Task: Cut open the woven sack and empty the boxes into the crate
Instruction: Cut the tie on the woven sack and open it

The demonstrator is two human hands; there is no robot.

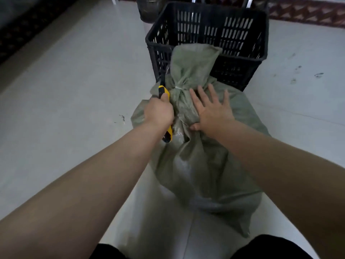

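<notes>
A grey-green woven sack (201, 165) lies on the pale floor in front of me, its neck tied with a white cord (179, 88) and its loose top resting against a black slatted plastic crate (214, 34). My left hand (158, 112) is closed around a yellow and black utility knife (164, 94), whose blade end points up beside the left of the tied neck. My right hand (211, 107) lies flat on the sack just below the tie, fingers spread, thumb pressing into the cloth. The boxes are hidden inside the sack.
A dark bucket (149, 10) stands behind the crate at the left. A patterned carpet edge (308, 14) runs along the back right and a dark rug (22, 34) along the left. My knees in dark clothing (268, 247) show at the bottom.
</notes>
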